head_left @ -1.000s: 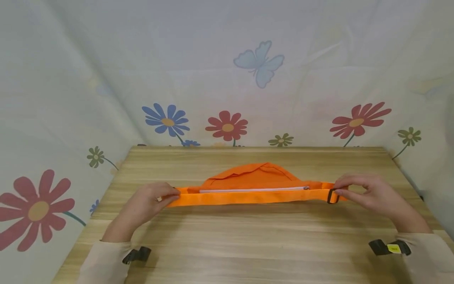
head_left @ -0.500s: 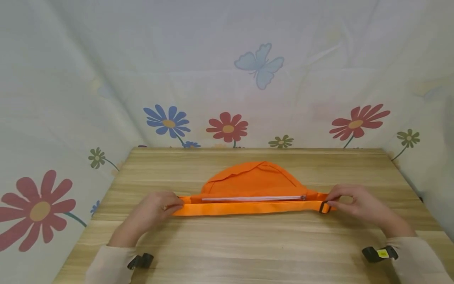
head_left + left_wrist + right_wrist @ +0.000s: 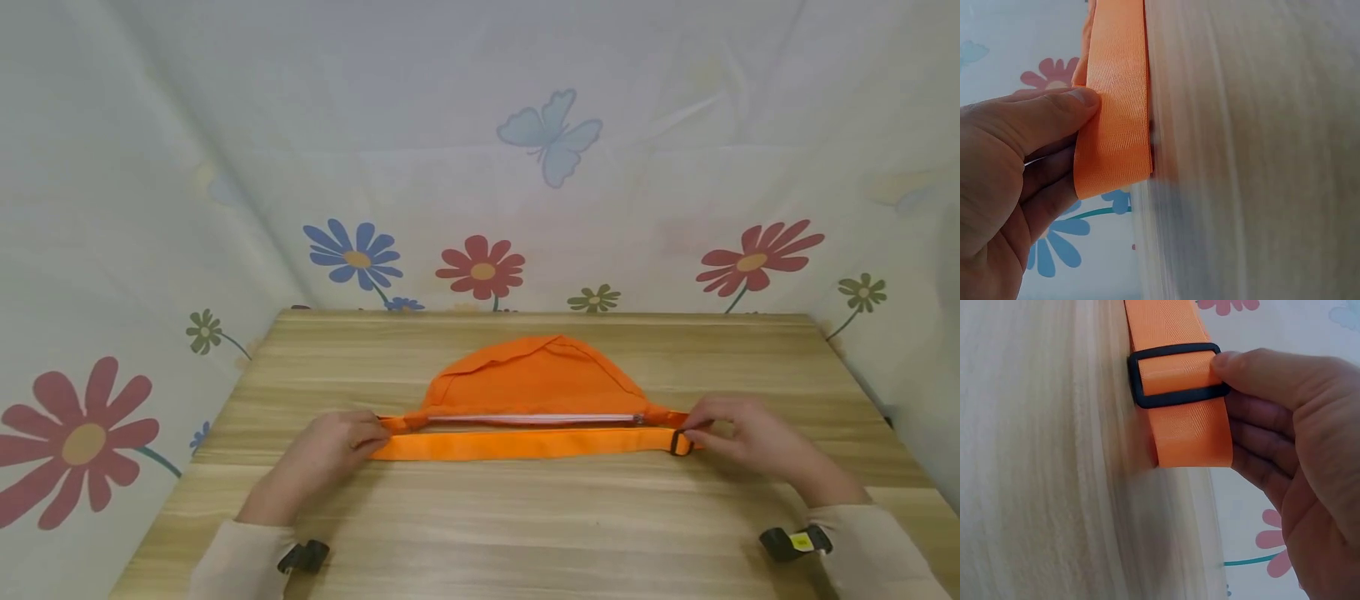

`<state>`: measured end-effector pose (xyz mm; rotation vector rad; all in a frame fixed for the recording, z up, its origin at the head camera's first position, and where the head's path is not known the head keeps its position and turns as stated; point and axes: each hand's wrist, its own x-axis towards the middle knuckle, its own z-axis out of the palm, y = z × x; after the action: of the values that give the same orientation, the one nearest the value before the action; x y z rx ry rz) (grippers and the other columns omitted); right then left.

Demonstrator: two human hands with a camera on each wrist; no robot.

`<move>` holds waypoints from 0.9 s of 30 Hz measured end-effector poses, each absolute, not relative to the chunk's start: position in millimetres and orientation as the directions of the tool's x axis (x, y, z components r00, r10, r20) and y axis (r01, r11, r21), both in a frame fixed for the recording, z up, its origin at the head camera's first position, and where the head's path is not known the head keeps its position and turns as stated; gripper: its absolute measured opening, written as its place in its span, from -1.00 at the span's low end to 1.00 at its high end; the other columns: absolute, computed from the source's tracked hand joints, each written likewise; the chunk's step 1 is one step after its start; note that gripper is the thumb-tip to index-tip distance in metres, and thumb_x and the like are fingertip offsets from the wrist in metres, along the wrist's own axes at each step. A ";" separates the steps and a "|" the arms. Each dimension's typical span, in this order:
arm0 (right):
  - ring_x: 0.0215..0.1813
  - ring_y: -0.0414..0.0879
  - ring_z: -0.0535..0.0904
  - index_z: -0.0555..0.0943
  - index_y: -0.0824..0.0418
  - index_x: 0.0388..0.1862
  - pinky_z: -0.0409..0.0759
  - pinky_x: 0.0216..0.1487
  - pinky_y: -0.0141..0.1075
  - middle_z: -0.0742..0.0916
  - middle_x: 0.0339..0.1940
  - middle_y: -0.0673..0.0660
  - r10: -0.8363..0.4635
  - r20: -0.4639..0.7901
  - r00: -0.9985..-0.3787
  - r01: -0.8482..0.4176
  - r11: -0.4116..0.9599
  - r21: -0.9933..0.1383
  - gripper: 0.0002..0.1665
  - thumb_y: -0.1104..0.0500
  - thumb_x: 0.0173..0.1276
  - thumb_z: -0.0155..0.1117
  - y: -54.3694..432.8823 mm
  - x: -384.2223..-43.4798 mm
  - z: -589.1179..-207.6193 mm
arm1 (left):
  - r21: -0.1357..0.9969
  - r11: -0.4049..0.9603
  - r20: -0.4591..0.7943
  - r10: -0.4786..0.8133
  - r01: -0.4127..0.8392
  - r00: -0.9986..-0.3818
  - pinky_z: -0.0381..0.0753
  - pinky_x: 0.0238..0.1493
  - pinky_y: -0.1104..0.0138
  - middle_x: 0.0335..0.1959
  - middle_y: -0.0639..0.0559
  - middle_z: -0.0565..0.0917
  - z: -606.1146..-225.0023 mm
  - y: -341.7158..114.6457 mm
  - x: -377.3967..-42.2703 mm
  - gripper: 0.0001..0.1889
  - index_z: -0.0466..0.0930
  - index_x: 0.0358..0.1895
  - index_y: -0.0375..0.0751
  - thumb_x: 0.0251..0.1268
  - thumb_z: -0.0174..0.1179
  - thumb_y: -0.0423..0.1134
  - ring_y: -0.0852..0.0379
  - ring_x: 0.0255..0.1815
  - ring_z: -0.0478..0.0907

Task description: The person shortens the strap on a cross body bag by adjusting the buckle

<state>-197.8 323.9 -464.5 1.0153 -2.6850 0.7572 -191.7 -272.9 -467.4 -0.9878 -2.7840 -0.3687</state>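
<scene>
An orange waist bag (image 3: 532, 383) lies on the wooden table, its rounded pouch toward the back and a white zipper (image 3: 532, 418) along its near side. Its lighter orange strap (image 3: 525, 444) runs straight in front of the pouch, folded back at both ends. My left hand (image 3: 333, 446) pinches the strap's left fold between thumb and fingers; the left wrist view shows the thumb on the webbing (image 3: 1116, 94). At the other end my right hand (image 3: 750, 437) pinches the strap's right fold, thumb at the edge of the black slider buckle (image 3: 1179, 399).
The wooden table (image 3: 540, 525) reaches back to a pale cloth backdrop (image 3: 637, 192) printed with flowers and a butterfly. Similar cloth hangs at the left and right sides. Black wrist straps (image 3: 303, 556) sit at both sleeves.
Both hands have come down and nearer with the strap, bringing the bag flat onto the table. The right hand has also shifted left, and the pouch now lies more spread out.
</scene>
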 end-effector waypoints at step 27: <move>-0.20 -0.27 0.68 0.84 0.03 -0.14 0.76 -0.17 -0.27 0.83 -0.18 -0.15 -0.598 0.382 -0.704 -0.704 0.659 -0.265 -0.62 0.33 0.07 0.73 317.8 -200.2 -478.9 | 0.086 0.813 0.172 0.557 0.575 -0.813 0.81 -0.06 0.17 -0.13 0.05 0.77 -470.9 -257.9 -186.9 -0.89 0.88 -0.15 -0.14 0.37 0.43 -0.40 0.10 -0.15 0.74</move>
<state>-200.2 317.8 -478.9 1.0479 -2.6155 0.5796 -186.9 -257.9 -470.9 -0.8967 -2.8583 -0.2021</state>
